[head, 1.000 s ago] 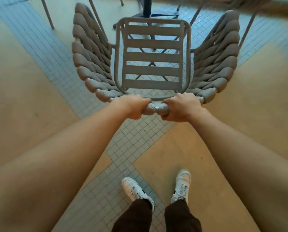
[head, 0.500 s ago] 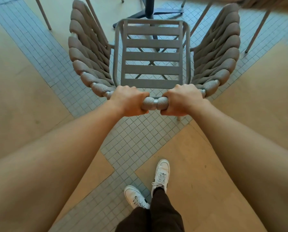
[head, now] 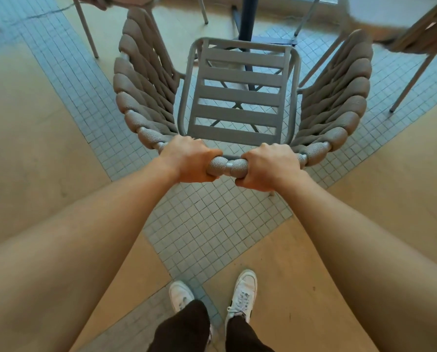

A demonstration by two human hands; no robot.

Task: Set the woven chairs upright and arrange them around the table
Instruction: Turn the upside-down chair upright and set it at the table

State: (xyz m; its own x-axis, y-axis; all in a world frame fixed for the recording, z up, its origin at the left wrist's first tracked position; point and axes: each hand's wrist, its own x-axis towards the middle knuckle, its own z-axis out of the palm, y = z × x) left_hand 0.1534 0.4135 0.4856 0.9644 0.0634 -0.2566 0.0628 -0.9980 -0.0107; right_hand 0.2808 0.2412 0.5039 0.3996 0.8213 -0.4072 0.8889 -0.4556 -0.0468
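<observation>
A grey woven chair point(head: 240, 97) stands upright in front of me, seen from above, its slatted seat facing the table. Thick braided rope wraps its curved back and both sides. My left hand point(head: 189, 161) and my right hand point(head: 268, 168) both grip the top rail of the chair's back, close together, with a short piece of rail showing between them. The table's dark post point(head: 248, 19) and flat base rise just beyond the seat's front edge. The tabletop itself is out of view.
Another woven chair point(head: 110, 1) stands at the upper left, its thin legs near my chair's left side. A third chair point(head: 415, 41) sits at the upper right. My white shoes point(head: 243, 293) stand on the tan and grey-tiled floor.
The chair has slid forward toward the table post with both hands holding its back rail. I have stepped after it, and my feet now stand side by side.
</observation>
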